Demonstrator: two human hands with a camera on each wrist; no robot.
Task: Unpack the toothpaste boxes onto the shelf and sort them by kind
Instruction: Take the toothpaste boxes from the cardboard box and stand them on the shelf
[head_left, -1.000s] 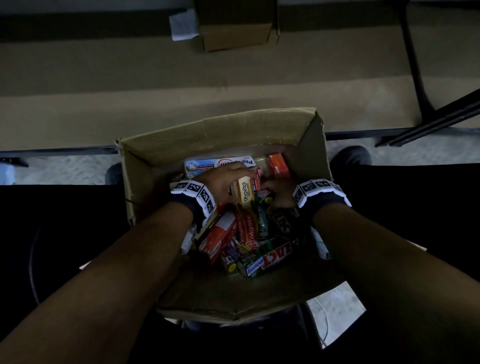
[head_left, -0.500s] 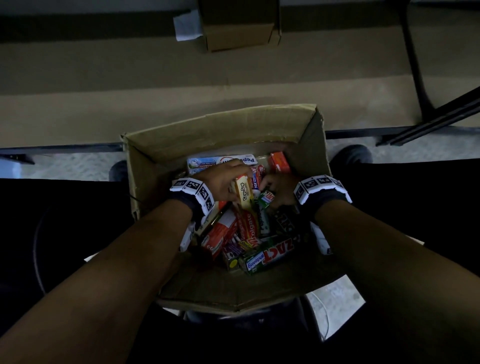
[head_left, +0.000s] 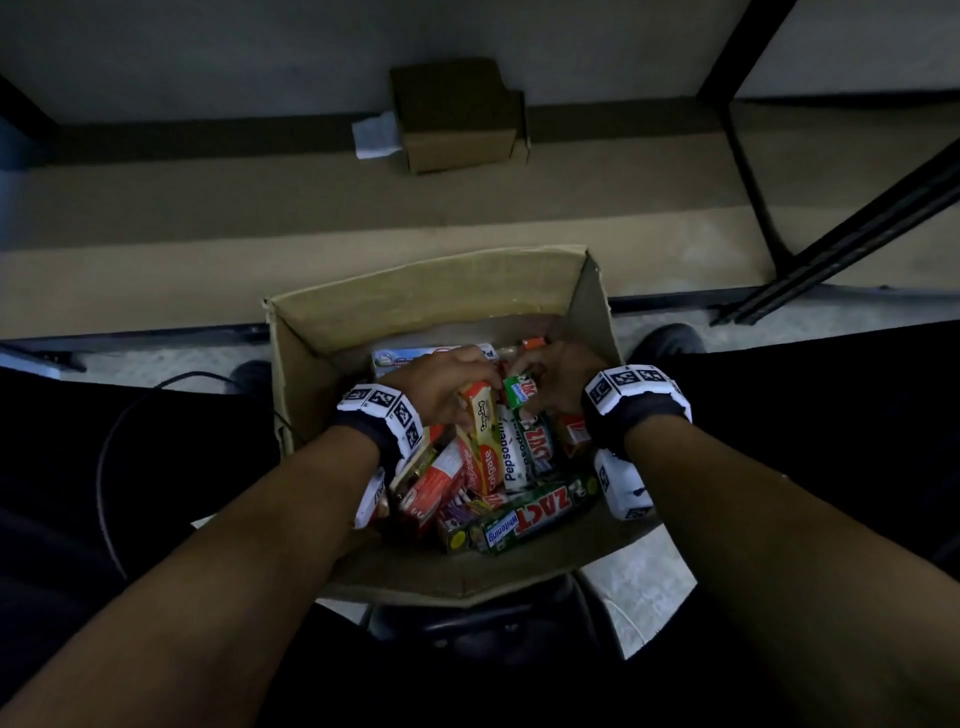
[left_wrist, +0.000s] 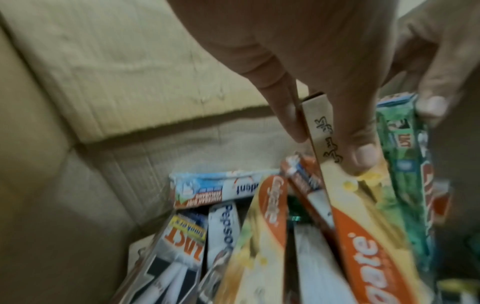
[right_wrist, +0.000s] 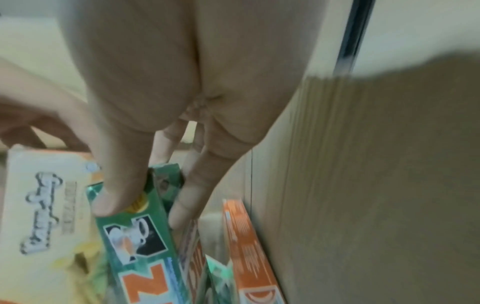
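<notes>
Both hands deep in an open cardboard carton (head_left: 431, 306) crammed with toothpaste boxes. Left hand (head_left: 441, 384) pinching the top end of a cream-and-orange Colgate box (head_left: 480, 415), thumb on the broad face, fingers behind, box raised and tilted above the pile. Right hand (head_left: 558, 382) gripping the end of a green ZACT box (head_left: 519, 391), thumb and fingers on opposite faces. Lying jumbled underneath: white Pepsodent box (head_left: 511, 452), another green ZACT whitening box (head_left: 530, 514) near the carton's near edge, red boxes alongside. Beyond, on the shelf (head_left: 208, 270), a small brown carton (head_left: 457, 124).
</notes>
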